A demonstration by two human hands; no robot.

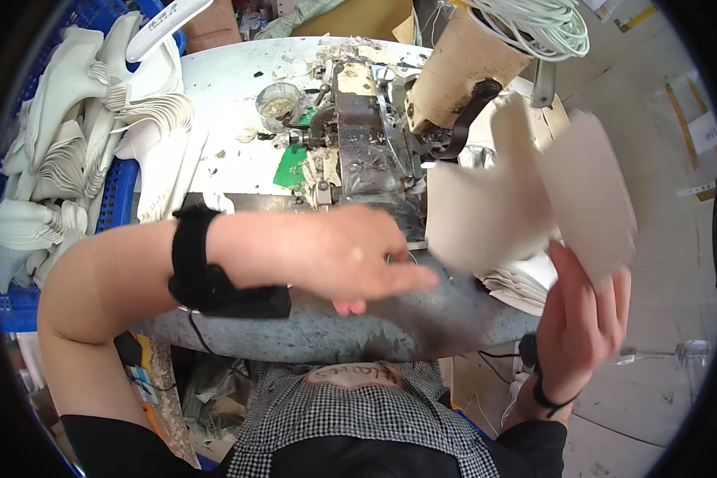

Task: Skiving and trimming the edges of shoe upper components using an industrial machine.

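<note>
My left hand [358, 255] reaches across the front of a machine on the worktable, palm down and slightly blurred. A finger points right, others bend under, and nothing shows in its grasp. At the right, my right hand [585, 319] pinches a pale beige cut sheet piece [494, 211] by its lower edge. The piece is curved and folded, with a second panel [589, 195] standing up beside it; motion blurs both. Below the held piece lies a stack of similar beige pieces [522, 287], partly hidden by it. The machine's dark metal bed [370, 151] lies beyond my left hand.
A beige machine head [470, 72] rises at the back right, with a white cord bundle [542, 28] on top. A clear round dish [279, 106] and scraps lie on the white tabletop [223, 88]. Blue baskets [119, 195] at the left hold stacked white pieces [64, 151].
</note>
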